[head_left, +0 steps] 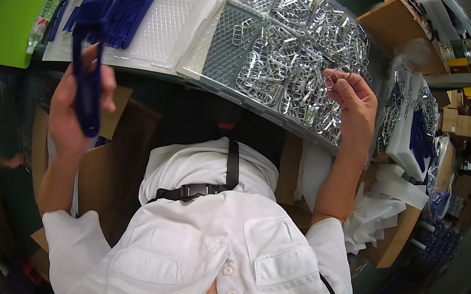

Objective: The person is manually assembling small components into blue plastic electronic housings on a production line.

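Note:
My left hand (68,110) is closed around a long dark-blue plastic part (87,105) with a frame-like opening at its upper end, raised in front of the table edge. In my right hand (357,106), finger and thumb pinch a small shiny metal wire loop (331,80) over the right part of the clear divided tray (206,78). Heaps of similar metal loops (268,56) fill most of the tray's compartments, and a few lie in its left ones. Beyond my left hand, several dark-blue plastic parts (123,16) lie on a clear textured tray (162,48).
At the far left, a clear bottle (42,23) lies by a bright green board (13,7). Right of the tray are a white container (404,151) with blue parts and a cardboard box (396,239) with white sheets. Another person's arm (4,160) shows at the left.

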`<action>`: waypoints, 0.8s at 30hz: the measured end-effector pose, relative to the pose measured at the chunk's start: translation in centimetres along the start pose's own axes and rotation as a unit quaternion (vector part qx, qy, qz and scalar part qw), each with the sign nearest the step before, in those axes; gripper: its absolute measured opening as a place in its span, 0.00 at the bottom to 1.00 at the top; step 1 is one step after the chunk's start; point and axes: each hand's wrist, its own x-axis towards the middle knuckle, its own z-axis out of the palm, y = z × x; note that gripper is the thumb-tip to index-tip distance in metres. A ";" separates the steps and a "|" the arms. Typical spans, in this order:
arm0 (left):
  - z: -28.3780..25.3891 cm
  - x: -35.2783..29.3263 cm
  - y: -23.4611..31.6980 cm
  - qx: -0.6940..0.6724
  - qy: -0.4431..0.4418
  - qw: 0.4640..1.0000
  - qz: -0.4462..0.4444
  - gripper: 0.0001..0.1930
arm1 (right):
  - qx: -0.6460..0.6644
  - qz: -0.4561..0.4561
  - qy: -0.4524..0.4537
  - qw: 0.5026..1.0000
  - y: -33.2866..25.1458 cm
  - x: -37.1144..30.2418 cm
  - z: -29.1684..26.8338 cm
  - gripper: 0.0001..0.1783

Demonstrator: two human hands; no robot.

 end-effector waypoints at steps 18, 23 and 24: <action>21.2 5.3 -10.4 -0.176 -0.255 0.903 -0.299 0.32 | -0.060 -0.115 0.212 0.969 -4.7 -9.5 3.7 0.13; 20.2 3.7 -10.6 -0.132 -0.236 0.928 -0.257 0.31 | -0.112 -0.129 0.194 0.966 -5.0 -9.4 6.0 0.14; 20.0 3.4 -10.9 -0.105 -0.234 0.941 -0.222 0.30 | -0.187 -0.153 0.144 0.959 -5.0 -9.1 5.7 0.13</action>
